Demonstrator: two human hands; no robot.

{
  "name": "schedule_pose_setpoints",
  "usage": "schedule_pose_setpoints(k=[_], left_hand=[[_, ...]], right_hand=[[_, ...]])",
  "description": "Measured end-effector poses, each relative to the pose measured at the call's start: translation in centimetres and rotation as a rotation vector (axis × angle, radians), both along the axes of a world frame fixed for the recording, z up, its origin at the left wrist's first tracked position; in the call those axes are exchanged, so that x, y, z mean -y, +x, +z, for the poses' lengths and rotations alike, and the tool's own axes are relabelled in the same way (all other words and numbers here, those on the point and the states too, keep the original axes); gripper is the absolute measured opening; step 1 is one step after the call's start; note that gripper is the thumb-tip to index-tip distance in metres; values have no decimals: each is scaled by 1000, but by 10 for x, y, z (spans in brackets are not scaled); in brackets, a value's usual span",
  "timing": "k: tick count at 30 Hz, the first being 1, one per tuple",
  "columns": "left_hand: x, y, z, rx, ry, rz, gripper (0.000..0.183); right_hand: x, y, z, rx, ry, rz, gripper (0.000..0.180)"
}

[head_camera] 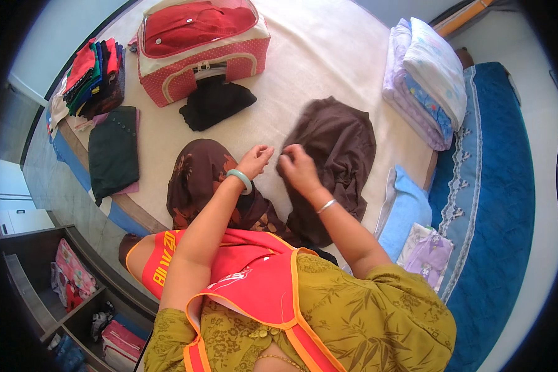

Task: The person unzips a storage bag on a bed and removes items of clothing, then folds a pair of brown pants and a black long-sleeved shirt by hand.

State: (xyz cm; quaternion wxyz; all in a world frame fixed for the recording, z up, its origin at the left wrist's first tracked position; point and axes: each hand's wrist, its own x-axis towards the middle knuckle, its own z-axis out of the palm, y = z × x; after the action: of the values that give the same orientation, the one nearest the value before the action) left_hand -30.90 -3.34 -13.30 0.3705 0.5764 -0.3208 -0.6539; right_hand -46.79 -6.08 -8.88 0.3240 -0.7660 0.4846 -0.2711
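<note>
A dark brown garment (337, 149) lies loosely spread and wrinkled on the pale bed cover (302, 56). My right hand (300, 167), with a silver bangle at its wrist, is at the garment's left edge, its fingers curled; whether they pinch the cloth is hard to tell. My left hand (255, 160), with a pale green bangle, hangs above my patterned knee with its fingers loosely bent and nothing seen in them. Folded black clothing (218, 106) rests against a red dotted fabric storage bag (167, 86), whose top shows red clothing inside.
Stacked folded clothes (93, 76) and a dark green folded garment (115, 151) lie at left. Folded quilts (423, 81), a light blue towel (405, 204) and purple printed cloth (428, 255) are at right. Open drawers (51, 321) stand at lower left.
</note>
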Motion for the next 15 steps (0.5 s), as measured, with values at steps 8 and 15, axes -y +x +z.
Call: schedule_pose_setpoints(k=[8,15], left_hand=[[7,5,-23,258,-23,99,81],[14,-3,-28,98,155,-34,68]], right_hand=[[-83,25,9,34,307,456,25],[-70,-31,40,-70,605,649,28]])
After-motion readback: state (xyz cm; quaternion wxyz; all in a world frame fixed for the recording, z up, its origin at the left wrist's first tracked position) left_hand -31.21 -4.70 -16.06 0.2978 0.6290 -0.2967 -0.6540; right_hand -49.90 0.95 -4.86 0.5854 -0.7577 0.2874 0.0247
